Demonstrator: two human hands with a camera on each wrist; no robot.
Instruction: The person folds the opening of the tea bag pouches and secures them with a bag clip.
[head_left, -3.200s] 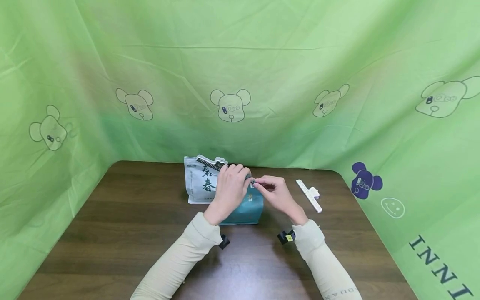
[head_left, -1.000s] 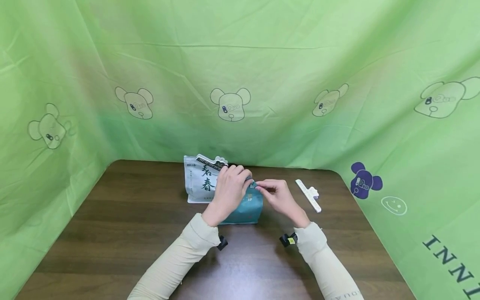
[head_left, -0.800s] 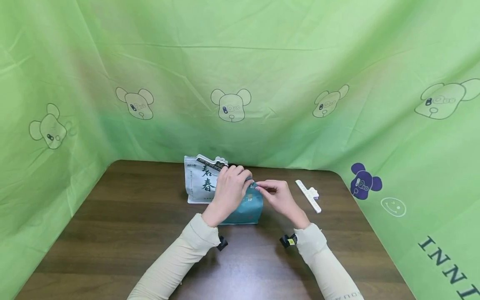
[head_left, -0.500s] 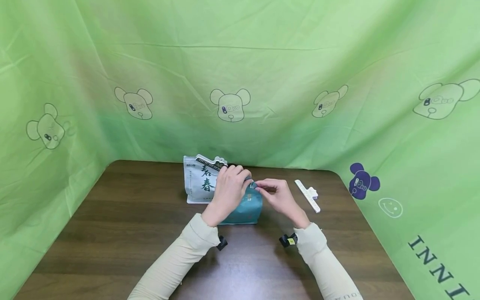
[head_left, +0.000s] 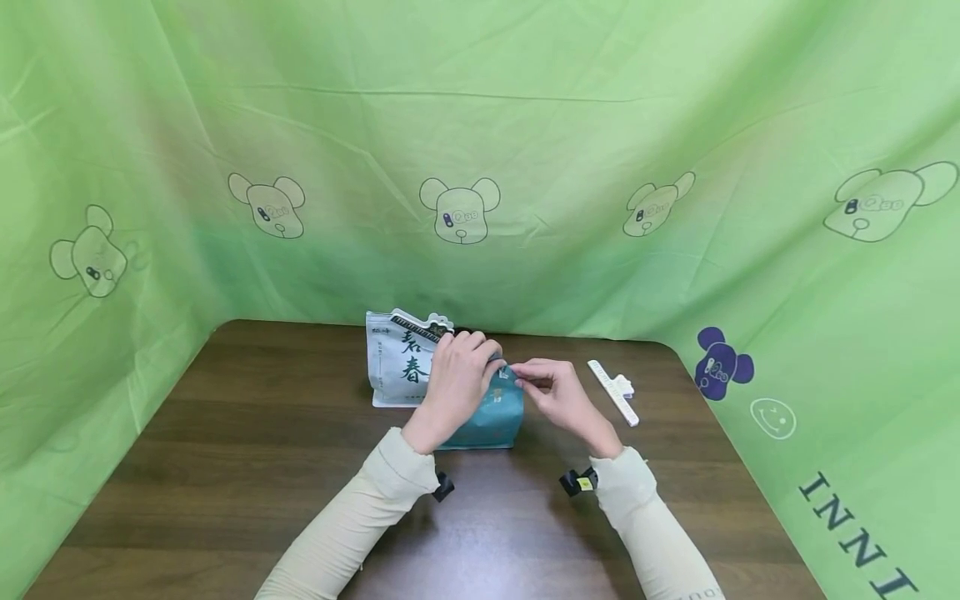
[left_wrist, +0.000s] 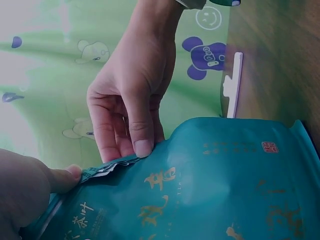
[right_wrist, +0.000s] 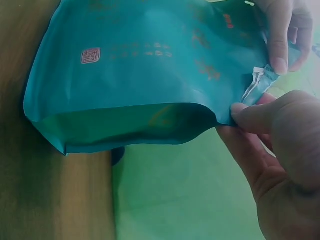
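Both hands pinch the crimped top edge of a glossy teal foil pouch (head_left: 491, 417) standing on the wooden table (head_left: 225, 433): the left hand (head_left: 456, 379) at one corner, the right hand (head_left: 551, 392) beside it. The left wrist view shows gold characters and a red seal stamp. Behind the left hand stands a pale pouch (head_left: 397, 358) with dark calligraphy; right of the right hand lies a white sealing clip (head_left: 613, 392).

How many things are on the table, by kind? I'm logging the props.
Pouches: 2, the teal pouch both hands pinch at its top, and the white pouch behind it.
Sealing clips: 1, the white clip.
Total: 3.
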